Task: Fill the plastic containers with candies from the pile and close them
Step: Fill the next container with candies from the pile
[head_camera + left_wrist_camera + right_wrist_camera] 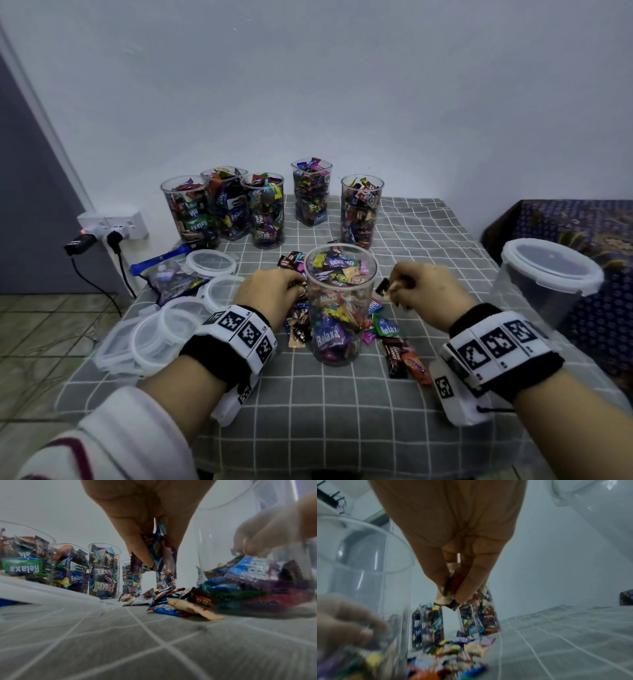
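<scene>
On my far left a stack of lids [154, 337] lies unused on the checked cloth [342, 404], so as I judge it no closing has begun. Behind them five filled containers [262, 210] stand open along the wall, heaped to their rims. My left hand [270, 294] sits just left of the middle container [339, 305], fingers curled round a bunch of wrapped candies [158, 550]. That container looks close to full, candies nearly at the rim. What remains of the pile [394, 346] lies scattered around its base, mostly thin now. My right hand [428, 294] hovers just right of the rim, pinching a few candies [453, 586] of its own. Far right, one larger container [544, 284] stands empty with its lid on. Left to do, I judge: top up this one, fill that last one, then press on the lids.
</scene>
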Demonstrator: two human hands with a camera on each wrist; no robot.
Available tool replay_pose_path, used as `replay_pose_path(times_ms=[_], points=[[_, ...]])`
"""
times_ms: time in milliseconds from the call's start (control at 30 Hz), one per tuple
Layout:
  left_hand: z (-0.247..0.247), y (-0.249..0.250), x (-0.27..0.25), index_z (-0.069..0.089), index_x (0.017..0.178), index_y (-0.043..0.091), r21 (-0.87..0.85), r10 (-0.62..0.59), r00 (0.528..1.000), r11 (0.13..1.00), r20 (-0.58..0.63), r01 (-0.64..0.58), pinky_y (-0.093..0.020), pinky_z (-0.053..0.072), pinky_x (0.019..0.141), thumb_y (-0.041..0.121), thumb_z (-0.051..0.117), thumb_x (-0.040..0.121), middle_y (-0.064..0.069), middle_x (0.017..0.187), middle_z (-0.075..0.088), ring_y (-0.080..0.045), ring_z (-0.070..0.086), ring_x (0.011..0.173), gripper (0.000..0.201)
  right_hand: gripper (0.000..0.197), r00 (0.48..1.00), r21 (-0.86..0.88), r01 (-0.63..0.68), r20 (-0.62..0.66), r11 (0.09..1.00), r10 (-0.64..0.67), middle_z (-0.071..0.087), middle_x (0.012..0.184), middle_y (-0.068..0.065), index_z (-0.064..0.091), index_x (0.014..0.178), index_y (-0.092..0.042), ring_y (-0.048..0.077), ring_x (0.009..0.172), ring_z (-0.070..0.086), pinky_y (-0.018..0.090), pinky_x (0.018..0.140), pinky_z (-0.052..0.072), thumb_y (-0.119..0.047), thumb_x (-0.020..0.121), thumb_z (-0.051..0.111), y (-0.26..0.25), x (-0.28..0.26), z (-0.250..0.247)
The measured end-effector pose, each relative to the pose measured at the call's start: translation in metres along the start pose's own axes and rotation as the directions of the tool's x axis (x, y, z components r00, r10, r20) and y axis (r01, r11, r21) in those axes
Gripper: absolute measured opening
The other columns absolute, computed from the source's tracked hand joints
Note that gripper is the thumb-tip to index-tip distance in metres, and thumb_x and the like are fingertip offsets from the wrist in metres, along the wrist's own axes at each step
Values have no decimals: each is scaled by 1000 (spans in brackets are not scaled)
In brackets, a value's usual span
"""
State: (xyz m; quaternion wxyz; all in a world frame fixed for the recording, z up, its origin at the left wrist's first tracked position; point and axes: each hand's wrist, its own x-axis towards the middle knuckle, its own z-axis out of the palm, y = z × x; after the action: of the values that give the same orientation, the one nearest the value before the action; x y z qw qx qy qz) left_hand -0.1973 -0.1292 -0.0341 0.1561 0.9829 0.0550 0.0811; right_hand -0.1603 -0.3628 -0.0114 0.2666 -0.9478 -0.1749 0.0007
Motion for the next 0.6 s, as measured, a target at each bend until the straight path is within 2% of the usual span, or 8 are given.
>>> replay_pose_path(times_ms=[133,267,333,467,600], points=[[2,-3,1,64,117,31,-40,11,1000,999,-26,-12,-33,46,85,34,54,93,-1,112,68,-24,59,105,26,21,970,154,124,-226,980,-87,66,75,3,58,75,-22,20,69,61,40,70,53,-3,81,65,-14,3,-20],[5,-4,2,65,115,31,-71,10,999,997,-46,-13,-33,47,83,33,55,92,-1,110,69,-23,60,102,25,32,909,278,288,-382,917,-170,66,76,0,55,71,-31,19,71,62,31,69,51,-1,79,65,-42,-1,-33],[5,-5,2,66,114,30,-84,13,998,996,-59,-18,-32,47,82,33,55,92,-1,109,69,-23,61,102,25,29,883,272,357,-409,894,-228,65,77,-3,56,73,-29,18,74,62,30,69,51,-3,79,66,-57,-4,-32],[6,-6,1,65,115,32,-91,15,998,996,-68,-22,-32,47,82,34,56,91,0,108,69,-23,60,102,26,9,870,183,411,-371,893,-325,62,78,-2,64,82,-12,17,79,59,29,70,47,-4,80,66,-73,-4,-15],[6,-7,0,65,115,35,-104,20,998,994,-65,-27,-33,48,83,34,57,91,1,109,69,-22,60,102,26,5,853,81,437,-351,896,-385,53,75,-10,63,81,-10,11,73,50,12,62,35,-6,80,66,-70,0,0]])
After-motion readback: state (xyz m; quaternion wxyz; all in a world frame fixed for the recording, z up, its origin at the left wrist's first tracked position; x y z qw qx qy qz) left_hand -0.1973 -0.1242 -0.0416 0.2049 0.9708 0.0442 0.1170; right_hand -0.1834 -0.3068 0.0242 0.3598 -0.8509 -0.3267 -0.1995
